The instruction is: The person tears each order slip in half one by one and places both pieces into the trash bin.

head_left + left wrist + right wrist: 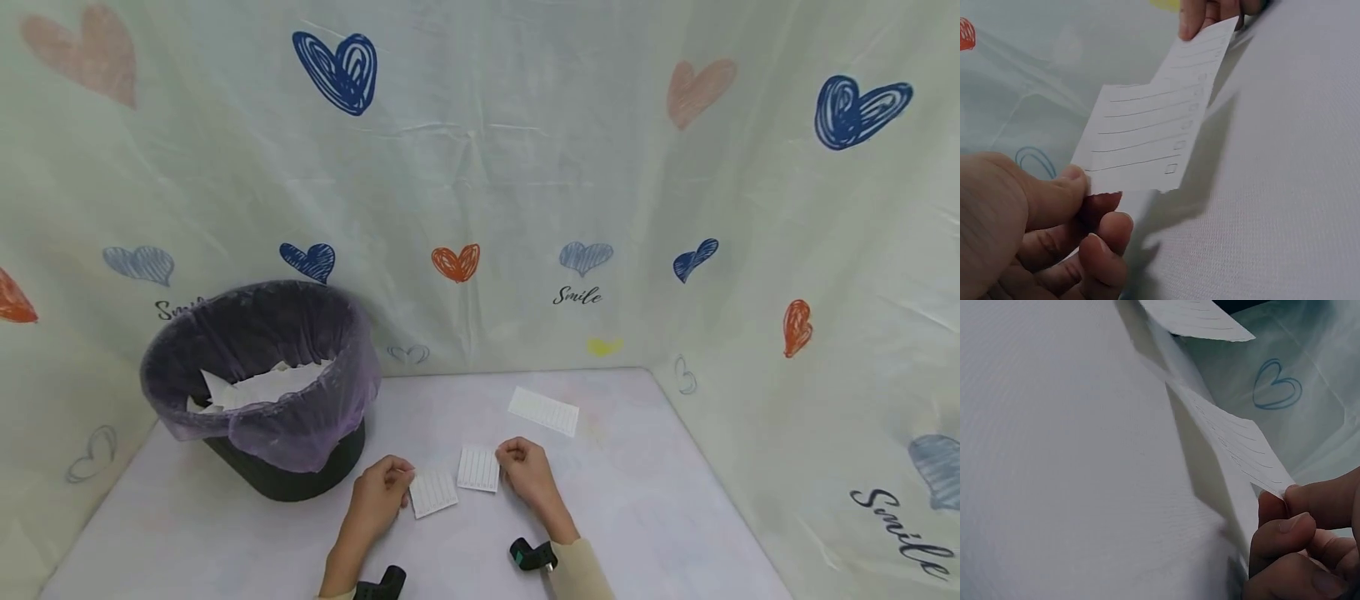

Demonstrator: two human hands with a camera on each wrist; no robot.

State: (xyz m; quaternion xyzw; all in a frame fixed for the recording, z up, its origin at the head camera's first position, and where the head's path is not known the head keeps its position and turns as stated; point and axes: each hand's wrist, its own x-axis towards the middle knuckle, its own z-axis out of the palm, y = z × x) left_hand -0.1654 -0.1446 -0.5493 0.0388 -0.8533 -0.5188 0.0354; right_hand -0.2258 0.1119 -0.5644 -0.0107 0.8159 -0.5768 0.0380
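Observation:
Near the middle of the table, my left hand (377, 493) pinches a small piece of lined paper (433, 493) between thumb and fingers. My right hand (527, 472) pinches a second lined piece of paper (478, 468) by its right side. In the left wrist view, the nearer paper (1141, 134) shows ruled lines with a row of small boxes and a ragged edge by the thumb. Both pieces are raised off the table and cast shadows. Another lined sheet (543, 411), longer and whole-looking, lies flat beyond my right hand.
A dark bin (285, 471) with a purple plastic liner (341, 392) stands at the left, with white paper (270, 386) inside. The white table (637, 492) meets a heart-printed curtain (510, 183) along its back and right side.

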